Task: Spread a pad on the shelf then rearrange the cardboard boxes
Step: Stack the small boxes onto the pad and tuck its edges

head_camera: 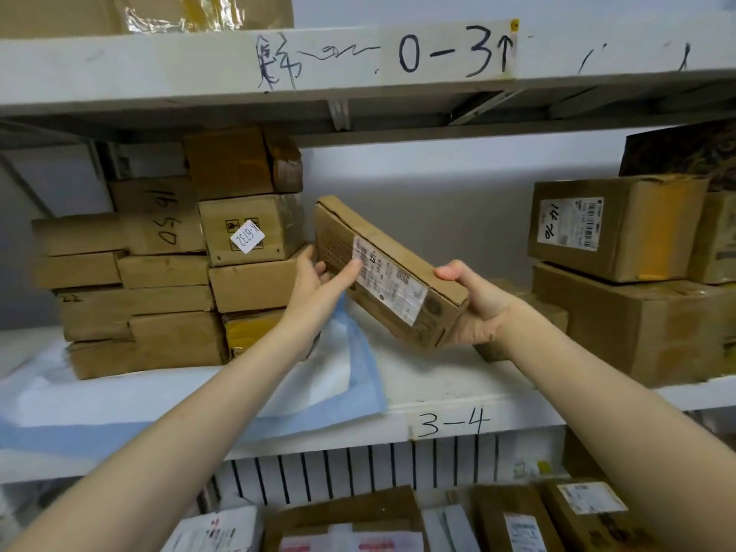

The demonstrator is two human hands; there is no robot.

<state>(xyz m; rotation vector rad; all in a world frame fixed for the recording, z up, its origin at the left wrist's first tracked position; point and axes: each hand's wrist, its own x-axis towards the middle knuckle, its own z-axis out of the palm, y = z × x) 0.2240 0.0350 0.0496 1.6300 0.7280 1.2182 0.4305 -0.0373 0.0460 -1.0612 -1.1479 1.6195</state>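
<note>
A flat cardboard box (398,249) with a white shipping label hangs tilted above the middle of the shelf. My left hand (318,284) holds its left end, thumb across the label side. My right hand (478,304) grips its lower right corner. Beneath it a white pad with blue edges (350,372) lies spread over the left half of the shelf (458,396). A stack of several cardboard boxes (167,296) stands on the pad at the left, reaching close to the shelf above.
Large cardboard boxes (637,296) are piled at the right end of the shelf, with a smaller box behind my right hand. The upper shelf board (358,65) marked "0-3" hangs low overhead. More labelled parcels (358,523) lie on the level below.
</note>
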